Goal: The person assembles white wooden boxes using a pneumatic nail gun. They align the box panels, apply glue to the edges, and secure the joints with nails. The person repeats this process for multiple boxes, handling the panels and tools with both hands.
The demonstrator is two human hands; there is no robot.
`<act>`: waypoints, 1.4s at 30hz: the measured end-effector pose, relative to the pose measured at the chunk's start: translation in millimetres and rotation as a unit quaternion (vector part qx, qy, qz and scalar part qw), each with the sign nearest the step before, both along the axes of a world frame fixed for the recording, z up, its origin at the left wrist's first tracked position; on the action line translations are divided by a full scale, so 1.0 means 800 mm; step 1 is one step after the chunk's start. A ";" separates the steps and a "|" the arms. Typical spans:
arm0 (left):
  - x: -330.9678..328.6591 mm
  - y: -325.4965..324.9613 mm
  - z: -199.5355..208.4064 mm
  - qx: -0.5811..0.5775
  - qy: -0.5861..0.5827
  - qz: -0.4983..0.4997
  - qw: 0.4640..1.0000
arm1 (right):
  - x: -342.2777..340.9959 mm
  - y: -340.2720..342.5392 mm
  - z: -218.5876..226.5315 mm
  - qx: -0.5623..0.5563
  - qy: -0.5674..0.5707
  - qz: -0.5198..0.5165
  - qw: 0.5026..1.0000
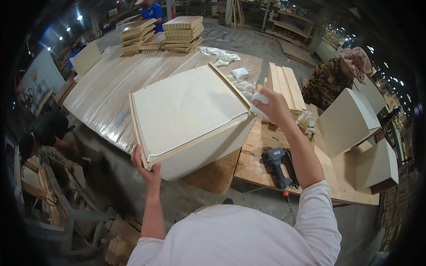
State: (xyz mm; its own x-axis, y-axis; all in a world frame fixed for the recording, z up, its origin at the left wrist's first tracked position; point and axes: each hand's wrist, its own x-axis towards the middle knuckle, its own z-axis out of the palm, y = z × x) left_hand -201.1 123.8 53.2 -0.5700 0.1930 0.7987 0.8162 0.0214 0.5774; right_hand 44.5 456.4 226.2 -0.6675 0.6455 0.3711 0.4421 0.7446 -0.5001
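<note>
In front of me a pale wooden box (186, 99), like an upturned drawer, sits tilted across the work surface with its flat panel facing up. Thin raised strips edge the panel. A bead of white glue (199, 135) runs along its near edge, from the left corner to the right one. My left hand (145, 165) grips the near left corner, fingers on the outer side and thumb at the front. At the near right corner, my right hand (274, 106) is closed around a white squeeze bottle (258, 103), its tip by the end of the glue line. The fingers partly cover the bottle.
A nail gun (278, 166) with a hose lies on the plywood table (253, 166) to the right. Beyond it stand pale boxes (348, 122). Stacked panels (182, 33) and white rags (220, 56) lie on the far table. A co-worker (333, 77) bends at the right.
</note>
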 end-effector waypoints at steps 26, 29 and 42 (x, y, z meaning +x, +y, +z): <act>0.028 0.008 0.004 0.025 -0.113 -0.015 0.993 | -0.035 0.115 -0.332 -0.744 0.536 -0.046 0.396; 0.028 0.027 0.014 0.065 -0.137 -0.105 0.983 | -0.058 0.160 -0.316 -0.691 0.597 -0.047 0.406; 0.040 -0.007 -0.019 0.028 -0.126 0.040 0.991 | 0.064 0.189 -0.189 0.055 0.267 -0.187 0.944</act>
